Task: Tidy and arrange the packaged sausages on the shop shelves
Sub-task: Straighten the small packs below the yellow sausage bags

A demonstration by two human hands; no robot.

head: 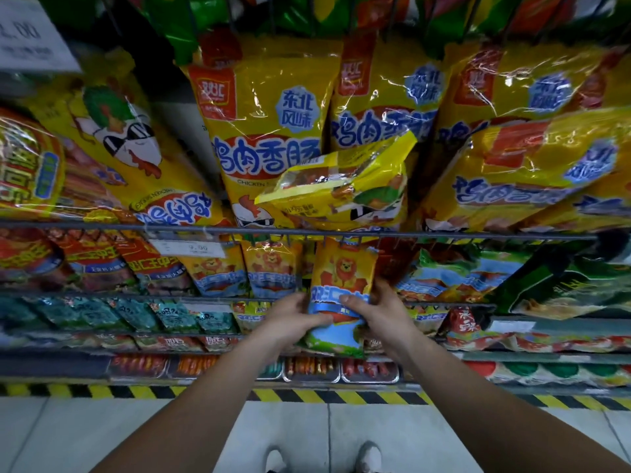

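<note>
Both hands hold one sausage pack with a lion picture (341, 285), orange on top and blue-green at the bottom, upright in front of the second wire shelf. My left hand (293, 319) grips its lower left edge and my right hand (382, 312) its right edge. Two matching lion packs (269, 268) hang just left of it. Above, large yellow chicken sausage bags (263, 131) hang in a row, and one smaller yellow bag (341, 186) lies tilted across them.
A wire rail (307, 230) with a price tag (191, 248) runs across at mid-height. Red packs (92, 261) hang at the left, green and blue ones (454, 274) at the right. Lower shelves hold teal packs and trays. A yellow-black striped strip (136, 390) edges the tiled floor.
</note>
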